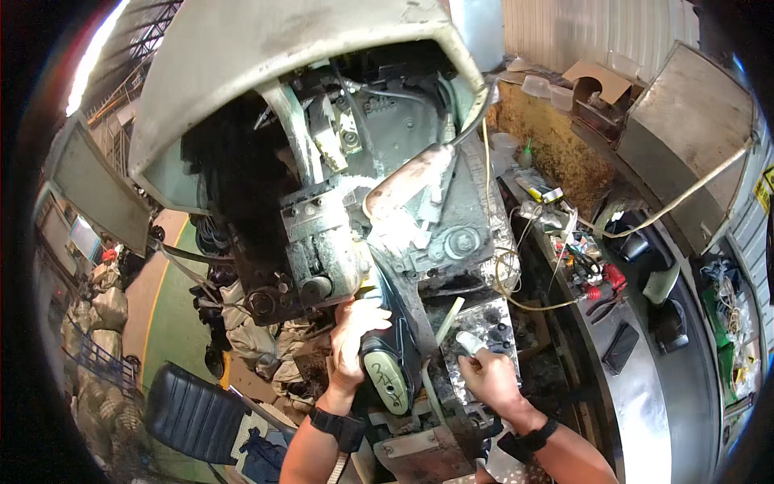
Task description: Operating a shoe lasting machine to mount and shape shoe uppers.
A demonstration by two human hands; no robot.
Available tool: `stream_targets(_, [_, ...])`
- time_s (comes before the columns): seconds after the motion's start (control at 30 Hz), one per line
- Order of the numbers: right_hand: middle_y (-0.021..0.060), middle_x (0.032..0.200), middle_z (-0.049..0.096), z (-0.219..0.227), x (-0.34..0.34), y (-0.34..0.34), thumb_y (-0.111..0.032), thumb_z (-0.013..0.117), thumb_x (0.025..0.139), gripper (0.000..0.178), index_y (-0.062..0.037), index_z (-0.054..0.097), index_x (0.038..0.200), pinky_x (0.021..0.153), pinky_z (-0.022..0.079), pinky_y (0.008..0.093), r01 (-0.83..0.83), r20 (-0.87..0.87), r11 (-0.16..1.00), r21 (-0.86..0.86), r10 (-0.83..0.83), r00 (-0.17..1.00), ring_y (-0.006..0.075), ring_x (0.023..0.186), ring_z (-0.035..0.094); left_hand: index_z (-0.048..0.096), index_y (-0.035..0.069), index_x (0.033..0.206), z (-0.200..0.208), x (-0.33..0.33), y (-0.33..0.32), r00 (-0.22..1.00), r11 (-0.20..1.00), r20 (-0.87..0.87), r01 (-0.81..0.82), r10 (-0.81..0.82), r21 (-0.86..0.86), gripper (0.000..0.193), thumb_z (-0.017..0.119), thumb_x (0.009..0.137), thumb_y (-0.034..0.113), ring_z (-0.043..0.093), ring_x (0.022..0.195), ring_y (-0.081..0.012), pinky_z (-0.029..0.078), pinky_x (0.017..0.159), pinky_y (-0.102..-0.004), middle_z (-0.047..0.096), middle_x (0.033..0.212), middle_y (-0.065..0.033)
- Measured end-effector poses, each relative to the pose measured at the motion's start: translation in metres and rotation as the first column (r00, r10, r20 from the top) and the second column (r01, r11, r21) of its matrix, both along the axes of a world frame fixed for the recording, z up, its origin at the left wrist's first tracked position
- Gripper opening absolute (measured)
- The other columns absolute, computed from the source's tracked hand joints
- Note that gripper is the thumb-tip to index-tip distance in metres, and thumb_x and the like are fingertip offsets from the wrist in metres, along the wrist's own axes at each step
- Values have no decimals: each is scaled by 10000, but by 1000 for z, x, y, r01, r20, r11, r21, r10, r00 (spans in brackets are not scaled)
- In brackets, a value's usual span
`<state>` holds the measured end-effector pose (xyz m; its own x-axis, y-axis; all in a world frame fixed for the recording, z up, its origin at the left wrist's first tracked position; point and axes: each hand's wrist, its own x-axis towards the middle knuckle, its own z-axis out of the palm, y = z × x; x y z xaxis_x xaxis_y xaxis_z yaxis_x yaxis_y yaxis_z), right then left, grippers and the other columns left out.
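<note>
A dark shoe upper (393, 319) is fitted over a pale green shoe last (388, 383), whose flat end with dark handwritten marks faces me. It sits low in the middle, its far end under the head of a grimy machine (322, 250). My left hand (357, 339) grips the upper's left side, its fingers curled over the top. To the right, my right hand (493, 381) is closed round a white, knob-like piece (470, 343) above the machine's control panel (500, 327). Its lower part is hidden in my fist. Both wrists wear black bands.
A lamp (407, 181) hangs over the machine head, under a large pale hood (290, 36). On the right, a metal bench (637, 395) carries pliers (605, 306), a red tool (614, 278) and a black case (620, 347). A black chair (193, 411) stands left, near pale sacks (109, 306).
</note>
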<state>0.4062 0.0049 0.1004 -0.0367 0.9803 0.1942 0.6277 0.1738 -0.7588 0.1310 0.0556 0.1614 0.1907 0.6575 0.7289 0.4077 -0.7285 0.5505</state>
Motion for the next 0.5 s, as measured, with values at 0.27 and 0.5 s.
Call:
stream_targets(0.27, [201, 728, 711, -1, -3, 1, -255, 737, 921, 287, -3, 669, 803, 629, 572, 468, 22, 90, 997, 73, -29, 996, 408, 683, 715, 716, -1, 965, 0, 3, -2, 995, 1000, 101, 11, -13, 16, 577, 287, 1050, 375, 621, 1227, -362, 279, 1200, -483, 731, 1147, -183])
stream_targets(0.5, [289, 1263, 684, 53, -31, -16, -365, 754, 967, 645, 114, 550, 1347, 968, 571, 383, -202, -499, 964, -171, 92, 862, 332, 1157, 702, 715, -41, 1107, -12, 0, -15, 927, 983, 374, 71, -3, -168, 437, 367, 1070, 220, 476, 1439, -325, 251, 1242, -449, 658, 1373, -182])
